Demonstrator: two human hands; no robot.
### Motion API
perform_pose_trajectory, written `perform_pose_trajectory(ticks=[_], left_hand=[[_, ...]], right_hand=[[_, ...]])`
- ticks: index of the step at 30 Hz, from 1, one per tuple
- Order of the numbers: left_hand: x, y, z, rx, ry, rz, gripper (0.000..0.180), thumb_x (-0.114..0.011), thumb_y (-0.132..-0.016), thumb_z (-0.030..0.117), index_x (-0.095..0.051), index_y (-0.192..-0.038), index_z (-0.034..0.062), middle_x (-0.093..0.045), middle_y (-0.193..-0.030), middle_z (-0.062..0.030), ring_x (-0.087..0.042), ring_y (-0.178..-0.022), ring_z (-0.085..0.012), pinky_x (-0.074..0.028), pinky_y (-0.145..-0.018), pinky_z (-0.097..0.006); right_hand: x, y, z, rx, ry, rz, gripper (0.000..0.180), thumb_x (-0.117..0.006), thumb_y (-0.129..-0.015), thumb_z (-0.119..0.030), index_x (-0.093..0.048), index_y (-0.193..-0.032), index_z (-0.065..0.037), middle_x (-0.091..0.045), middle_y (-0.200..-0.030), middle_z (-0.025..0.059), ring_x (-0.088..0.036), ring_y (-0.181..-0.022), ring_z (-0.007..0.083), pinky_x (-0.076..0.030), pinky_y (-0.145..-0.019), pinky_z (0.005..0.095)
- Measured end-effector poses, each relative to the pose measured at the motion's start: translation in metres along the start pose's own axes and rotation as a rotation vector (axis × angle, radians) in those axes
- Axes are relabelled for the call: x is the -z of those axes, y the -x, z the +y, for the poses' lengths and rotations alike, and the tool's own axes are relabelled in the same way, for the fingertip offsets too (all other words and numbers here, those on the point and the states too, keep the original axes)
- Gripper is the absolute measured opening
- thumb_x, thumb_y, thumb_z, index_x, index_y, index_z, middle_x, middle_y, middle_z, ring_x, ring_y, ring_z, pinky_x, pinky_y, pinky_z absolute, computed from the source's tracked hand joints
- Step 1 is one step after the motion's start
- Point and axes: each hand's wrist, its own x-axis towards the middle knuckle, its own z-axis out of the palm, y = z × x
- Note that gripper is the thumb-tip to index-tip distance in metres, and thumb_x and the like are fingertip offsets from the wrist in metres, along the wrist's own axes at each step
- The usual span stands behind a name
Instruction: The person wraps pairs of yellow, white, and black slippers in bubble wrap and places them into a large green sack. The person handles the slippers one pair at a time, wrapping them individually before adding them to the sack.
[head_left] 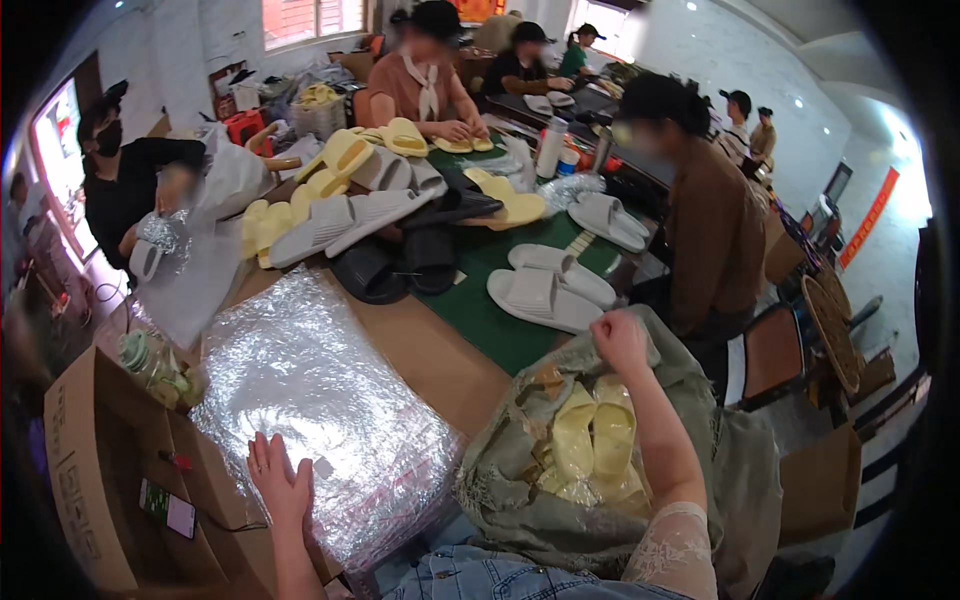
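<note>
left hand (282,478): flat with fingers slightly spread, resting on a shiny stack of crinkled clear plastic (320,370); i see nothing gripped.
right hand (622,338): curled narrow at the far edge of an olive-grey woven sack (508,520); i cannot tell whether it pinches the cloth.
pale yellow slippers (574,435): inside the sack, on the body side of the right hand and just left of its forearm; their long axis runs roughly away from the body, and the right hand is the nearer.
light grey ridged slippers (548,300): on the table, just beyond and left of the right hand, lying slantwise.
hard to see: my view loses the right fingertips; clear film blurs what lies under the yellow pair, and sack folds hide the rest.
</note>
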Motion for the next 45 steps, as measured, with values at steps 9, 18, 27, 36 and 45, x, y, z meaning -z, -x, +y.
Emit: perform_pose_trajectory(ticks=[9, 18, 27, 36, 45], left_hand=[[-0.004, -0.002, 0.005, 0.048, -0.038, 0.058, 0.064, -0.07, -0.083, 0.039, -0.056, -0.136, 0.006, -0.038, -0.153, -0.0256, -0.031, -0.142, -0.0463, -0.021, -0.117, -0.057], [-0.009, -0.004, 0.013, 0.065, -0.169, 0.09, 0.067, -0.066, -0.086, 0.044, -0.051, -0.14, 0.0068, -0.037, -0.152, -0.0262, -0.03, -0.141, -0.0482, -0.023, -0.117, -0.057], [0.023, 0.024, 0.049, -0.235, -0.056, -0.303, 0.085, -0.074, -0.074, 0.06, -0.05, -0.143, 0.0173, -0.035, -0.155, -0.0216, -0.03, -0.143, -0.0443, -0.027, -0.117, -0.054], [0.002, 0.028, 0.038, -0.191, 0.141, -0.155, 0.039, -0.055, -0.098, 0.027, -0.06, -0.134, 0.0136, -0.047, -0.147, -0.0207, -0.04, -0.138, -0.043, -0.031, -0.115, -0.051], [0.018, 0.017, 0.056, -0.007, 0.44, -0.13, 0.041, -0.048, -0.101, 0.022, -0.055, -0.14, 0.0136, -0.045, -0.147, -0.0258, -0.038, -0.137, -0.0454, -0.03, -0.116, -0.05]], right_hand=[[-0.167, -0.131, 0.003, -0.071, -0.192, 0.065, 0.045, -0.064, -0.08, -0.017, -0.06, -0.123, -0.003, -0.065, -0.117, 0.0265, -0.059, -0.113, 0.0452, -0.048, -0.094, 0.05], [-0.149, -0.066, -0.048, 0.216, -0.472, 0.136, 0.013, -0.063, -0.081, -0.005, -0.06, -0.093, 0.001, -0.06, -0.084, 0.0149, -0.058, -0.079, 0.0316, -0.046, -0.076, 0.0376], [-0.024, 0.041, -0.096, 0.096, -1.496, 0.034, 0.034, -0.05, -0.096, -0.008, -0.061, -0.127, 0.004, -0.068, -0.114, 0.0101, -0.066, -0.099, 0.0192, -0.053, -0.087, 0.0303], [-0.012, 0.146, -0.178, 0.269, -1.131, -0.198, 0.032, -0.072, -0.079, -0.002, -0.071, -0.111, 0.002, -0.072, -0.107, 0.0099, -0.069, -0.094, 0.0193, -0.053, -0.083, 0.0303], [-0.04, 0.183, -0.212, 0.708, -0.617, -0.638, 0.017, -0.074, -0.074, -0.01, -0.067, -0.085, -0.001, -0.061, -0.081, 0.0119, -0.062, -0.069, 0.0266, -0.048, -0.06, 0.0365]])
